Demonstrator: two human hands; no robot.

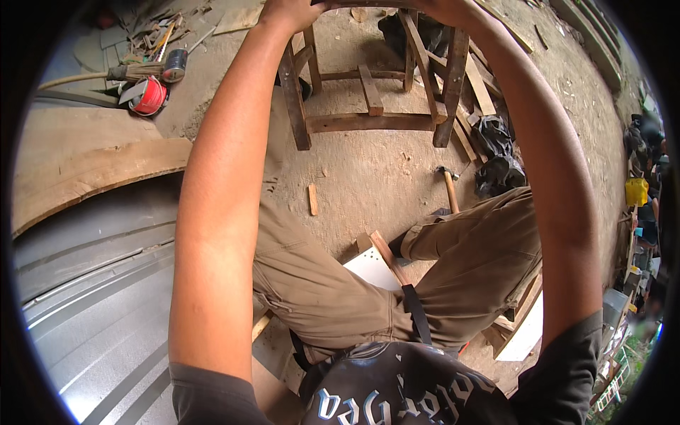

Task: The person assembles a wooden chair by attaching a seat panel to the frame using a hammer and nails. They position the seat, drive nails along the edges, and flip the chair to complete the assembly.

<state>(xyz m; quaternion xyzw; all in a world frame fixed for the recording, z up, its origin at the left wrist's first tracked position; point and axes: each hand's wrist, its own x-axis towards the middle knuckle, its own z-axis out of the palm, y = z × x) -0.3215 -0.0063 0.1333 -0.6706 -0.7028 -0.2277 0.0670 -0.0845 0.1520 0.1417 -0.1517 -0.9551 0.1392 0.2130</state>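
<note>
Far left I see grey metal sheets [92, 297] and a curved plank [92, 173] on them. Above lie a red tape reel [149, 95], a broom [134, 71] and wood scraps [159, 28]. My left hand [290, 10] is at the top edge, curled over the left upper corner of a wooden frame [372, 99], grasping it. The frame stands upright on the dirt floor [354, 170], straight ahead beyond my knees. My right hand [443, 7] grips its right upper corner, partly cut off by the edge. Right of the frame's legs lie a hammer [448, 188] and black bags [496, 159]. A white board [372, 269] sits under my legs.
</note>
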